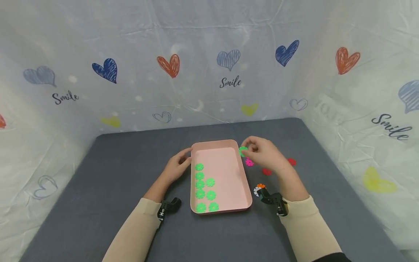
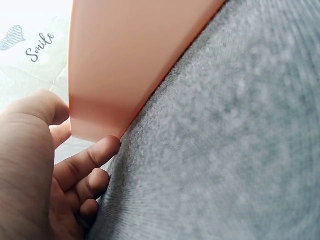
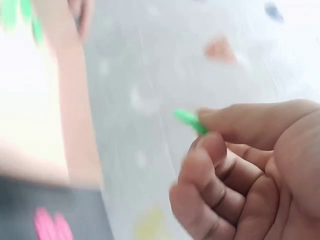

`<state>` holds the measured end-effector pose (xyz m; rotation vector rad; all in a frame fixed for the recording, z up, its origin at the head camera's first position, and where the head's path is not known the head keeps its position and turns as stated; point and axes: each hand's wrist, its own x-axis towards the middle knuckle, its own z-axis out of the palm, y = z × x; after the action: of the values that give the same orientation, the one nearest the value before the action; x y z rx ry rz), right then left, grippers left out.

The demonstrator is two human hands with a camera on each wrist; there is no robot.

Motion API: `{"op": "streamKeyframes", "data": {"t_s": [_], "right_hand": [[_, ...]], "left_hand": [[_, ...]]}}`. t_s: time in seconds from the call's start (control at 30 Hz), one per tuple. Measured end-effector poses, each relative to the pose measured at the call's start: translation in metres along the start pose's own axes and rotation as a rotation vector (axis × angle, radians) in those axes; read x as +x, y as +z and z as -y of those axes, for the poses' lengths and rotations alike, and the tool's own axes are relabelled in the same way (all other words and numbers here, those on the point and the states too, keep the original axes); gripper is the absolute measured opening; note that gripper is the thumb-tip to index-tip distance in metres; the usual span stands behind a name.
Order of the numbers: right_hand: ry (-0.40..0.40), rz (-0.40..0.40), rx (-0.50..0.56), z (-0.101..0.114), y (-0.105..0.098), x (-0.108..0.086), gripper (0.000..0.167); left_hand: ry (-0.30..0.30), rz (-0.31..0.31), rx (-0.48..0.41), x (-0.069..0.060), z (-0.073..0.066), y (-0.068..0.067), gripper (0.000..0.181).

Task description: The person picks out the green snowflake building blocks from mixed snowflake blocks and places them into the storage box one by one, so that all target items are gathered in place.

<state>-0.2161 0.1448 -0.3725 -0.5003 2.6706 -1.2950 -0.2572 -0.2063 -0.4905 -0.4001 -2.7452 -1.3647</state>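
Note:
My left hand (image 1: 175,168) holds the left side of a pink tray (image 1: 214,145). In the left wrist view, the thumb is at the rim and a fingertip meets the foot of the outer wall (image 2: 130,55). Several green snowflake discs (image 1: 211,195), flat and notched, lie in the tray's left half in two columns. Just beyond the tray's right rim, my right hand (image 1: 263,153) pinches another green snowflake disc (image 3: 189,120) between thumb and forefinger, above the table. A pink snowflake disc (image 1: 249,162) lies below that hand.
Red snowflake discs (image 1: 266,171) lie right of the tray, partly near the right forearm. An orange disc (image 1: 261,186) and a white disc (image 1: 256,191) touch or overlap beside the right wrist camera. A grey cloth covers the table (image 1: 131,174); a heart-printed curtain (image 1: 196,98) hangs behind.

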Motion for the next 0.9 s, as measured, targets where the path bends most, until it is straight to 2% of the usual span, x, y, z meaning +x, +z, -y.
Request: {"op": "streamKeyframes", "data": {"t_s": [0.13,0.27,0.43,0.57,0.73,0.9], "right_hand": [[-0.049,0.148,0.068,0.016,0.034,0.021,0.020],[-0.055,0.266,-0.016,0.021,0.064,0.040,0.014],[0.018,0.338,-0.135,0.016,0.093,0.056,0.008],[0.036,0.344,-0.169,0.011,0.107,0.059,0.007],[0.033,0.337,-0.149,0.008,0.103,0.053,0.023],[-0.027,0.298,-0.183,0.004,0.066,0.035,0.032]], "left_hand": [[0.011,0.003,0.001,0.002,0.001,0.000,0.048],[0.016,-0.001,-0.014,0.002,0.002,0.002,0.047],[0.020,-0.010,-0.006,0.001,0.002,0.001,0.048],[0.015,-0.009,-0.004,-0.001,0.001,0.000,0.048],[0.011,0.000,-0.002,0.000,0.000,0.000,0.048],[0.005,-0.010,-0.008,0.000,0.000,0.000,0.046]]}}
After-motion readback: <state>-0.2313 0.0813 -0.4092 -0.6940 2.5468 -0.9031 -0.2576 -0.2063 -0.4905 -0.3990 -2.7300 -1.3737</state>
